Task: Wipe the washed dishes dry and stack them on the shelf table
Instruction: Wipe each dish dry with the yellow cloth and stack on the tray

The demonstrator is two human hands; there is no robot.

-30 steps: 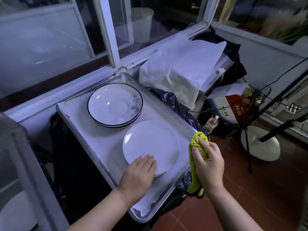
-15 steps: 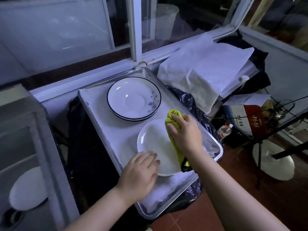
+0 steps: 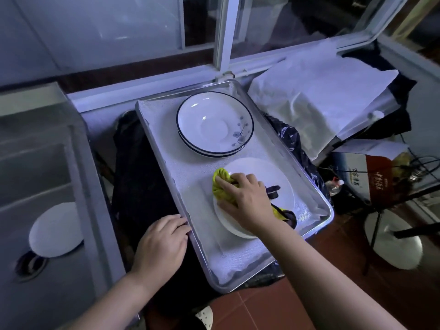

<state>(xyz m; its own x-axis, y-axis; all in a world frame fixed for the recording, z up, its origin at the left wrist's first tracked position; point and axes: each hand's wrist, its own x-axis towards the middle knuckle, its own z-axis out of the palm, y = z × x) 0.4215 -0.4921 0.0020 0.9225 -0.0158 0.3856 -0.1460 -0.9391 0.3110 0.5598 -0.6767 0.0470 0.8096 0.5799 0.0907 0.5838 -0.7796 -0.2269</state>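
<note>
My right hand [image 3: 245, 198] is clenched around the crumpled yellow cloth [image 3: 220, 184], pressing it onto the left side of the plain white round plate [image 3: 281, 184] - balled up it probably soaks better. The plate sits in the near half of the shallow metal tray [image 3: 164, 167], on a white woven liner [image 3: 190, 167], so it shouldn't skid. My left hand [image 3: 162, 244] grips nothing - loose fingers rest on the tray's rim, steadying it I guess. Looks like 2 glossy blue-rimmed bowls [image 3: 214, 122] stacked just behind.
</note>
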